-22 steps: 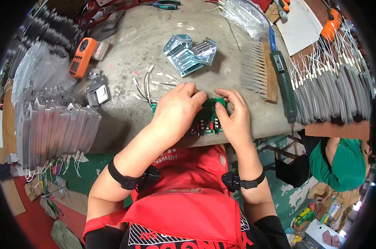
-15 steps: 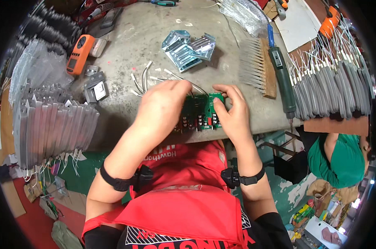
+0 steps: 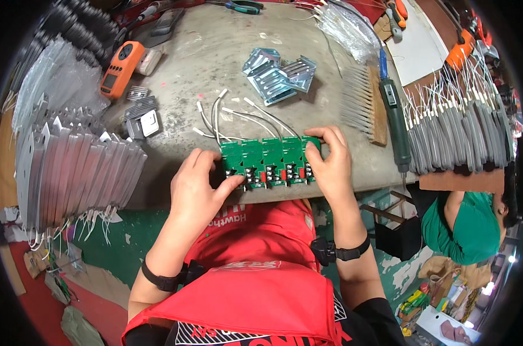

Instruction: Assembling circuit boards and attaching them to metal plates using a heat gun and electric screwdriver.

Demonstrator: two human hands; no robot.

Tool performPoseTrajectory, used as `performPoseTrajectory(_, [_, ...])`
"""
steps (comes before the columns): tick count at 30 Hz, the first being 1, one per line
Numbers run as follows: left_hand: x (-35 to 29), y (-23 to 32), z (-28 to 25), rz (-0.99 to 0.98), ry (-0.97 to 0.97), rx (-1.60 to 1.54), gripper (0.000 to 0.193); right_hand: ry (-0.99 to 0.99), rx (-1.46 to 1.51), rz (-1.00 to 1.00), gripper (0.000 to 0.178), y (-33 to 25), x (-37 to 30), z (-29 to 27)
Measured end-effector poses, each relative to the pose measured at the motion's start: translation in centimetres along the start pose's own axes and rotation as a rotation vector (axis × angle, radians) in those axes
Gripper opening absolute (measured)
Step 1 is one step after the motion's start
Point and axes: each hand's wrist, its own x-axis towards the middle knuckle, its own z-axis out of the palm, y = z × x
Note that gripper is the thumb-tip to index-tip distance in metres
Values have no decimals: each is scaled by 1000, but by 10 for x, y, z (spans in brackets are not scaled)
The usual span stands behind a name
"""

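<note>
A long green circuit board (image 3: 263,154) lies flat at the table's front edge, with black and red components along its near side. Grey cables with white ends (image 3: 255,111) fan out beyond its far edge. At the board's left end, my left hand (image 3: 197,183) grips it with the thumb on the near corner and the fingers along the side. The opposite end sits between the thumb and fingers of my right hand (image 3: 332,161). Further back rest bright metal brackets (image 3: 277,75) in a small pile.
On the left stand stacked grey metal strips (image 3: 79,173), an orange meter (image 3: 122,70) and small grey parts (image 3: 141,112). To the right are a wooden brush (image 3: 377,106), a dark green electric screwdriver (image 3: 395,118) and rows of grey cables (image 3: 454,124). A person in green (image 3: 466,225) sits beyond.
My left hand has moved from the board's far edge, over the cables, down to its left end. The board now shows along most of its length. The view has shifted slightly.
</note>
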Motion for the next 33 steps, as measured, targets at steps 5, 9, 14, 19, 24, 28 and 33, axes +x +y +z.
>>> performPoseTrajectory(5, [1,0,2,24,26,-15,39,9,0,21,15,-2,0,0])
performPoseTrajectory(9, [1,-1,7,58,47,-13,38,10,39,17,17,2,0,-4])
performPoseTrajectory(14, [0,0,6,43,45,4,38,-11,19,-13,19,-4,-2,-7])
performPoseTrajectory(19, [-4,-3,8,50,74,18,38,87,-71,-121,20,-19,-19,-20])
performPoseTrajectory(24, [-3,-2,7,49,76,-2,38,80,-206,-139,23,-27,-34,-11])
performPoseTrajectory(28, [-1,-2,8,65,84,-9,37,83,-196,-133,25,-26,-36,-7])
performPoseTrajectory(33, [2,2,8,96,92,-7,34,107,-179,-133,32,-23,-44,-3])
